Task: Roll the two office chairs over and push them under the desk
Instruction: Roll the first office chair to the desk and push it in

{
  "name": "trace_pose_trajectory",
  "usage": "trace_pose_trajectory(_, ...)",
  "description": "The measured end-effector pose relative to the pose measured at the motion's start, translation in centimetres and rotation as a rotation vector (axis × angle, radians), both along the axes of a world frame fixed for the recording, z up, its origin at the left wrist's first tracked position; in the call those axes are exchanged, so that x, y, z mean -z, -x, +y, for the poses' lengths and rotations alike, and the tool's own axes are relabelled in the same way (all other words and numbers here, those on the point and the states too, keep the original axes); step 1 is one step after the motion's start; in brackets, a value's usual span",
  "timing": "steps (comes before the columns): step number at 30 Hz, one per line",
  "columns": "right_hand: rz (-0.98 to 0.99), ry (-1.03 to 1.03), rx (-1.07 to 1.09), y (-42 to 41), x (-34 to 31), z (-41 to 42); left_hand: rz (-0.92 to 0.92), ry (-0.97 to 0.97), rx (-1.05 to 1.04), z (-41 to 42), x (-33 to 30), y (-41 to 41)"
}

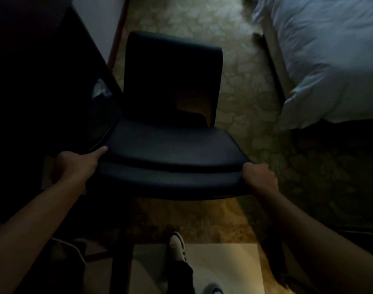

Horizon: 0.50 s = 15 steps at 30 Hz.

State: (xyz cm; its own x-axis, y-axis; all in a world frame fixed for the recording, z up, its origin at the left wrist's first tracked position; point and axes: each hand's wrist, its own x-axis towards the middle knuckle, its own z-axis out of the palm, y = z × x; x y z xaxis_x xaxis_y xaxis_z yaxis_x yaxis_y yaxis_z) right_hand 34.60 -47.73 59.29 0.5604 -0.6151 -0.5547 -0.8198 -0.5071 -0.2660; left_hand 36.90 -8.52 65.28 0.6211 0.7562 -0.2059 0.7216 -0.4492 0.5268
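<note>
The chair [170, 145] is dark and padded, and it stands in the middle of the room on a patterned carpet [240, 66]. The room is very dim. The bottom of the chair is hard to see; only a dark post shows under the near edge, and I cannot make out any wheels. I can see only one chair.

The person's left hand [75, 166] holds the left corner of the near padded part. The thumb lies along the top and the other fingers are hidden below. The right hand [259, 177] grips the right corner with curled fingers wrapped over the edge. Both arms reach forward from the bottom of the view.

On the left a big dark desk [43, 81] stands right beside the chair, and its rounded corner looks like it touches the chair's left side. The desk is so dark that I cannot tell what lies on it, apart from one small pale shiny patch. It is cut off at the left edge.

On the right a bed [329, 60] with pale blue covers is cut off by the picture's edge. A wide strip of carpet lies open between the chair and the bed.

Down low, a white shoe [177, 245] stands on a pale floor mat [223, 266], just behind the chair.
</note>
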Motion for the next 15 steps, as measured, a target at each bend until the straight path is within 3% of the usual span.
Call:
trace_pose_trajectory(8,0.010,0.163,-0.231,-13.1,-8.3,1.6,-0.026,0.036,0.027,2.7,-5.5,-12.9)
trace_pose_trajectory(15,-0.122,0.196,-0.410,-21.4,-13.6,3.4,0.005,0.044,0.101,4.4,-8.9,-22.1)
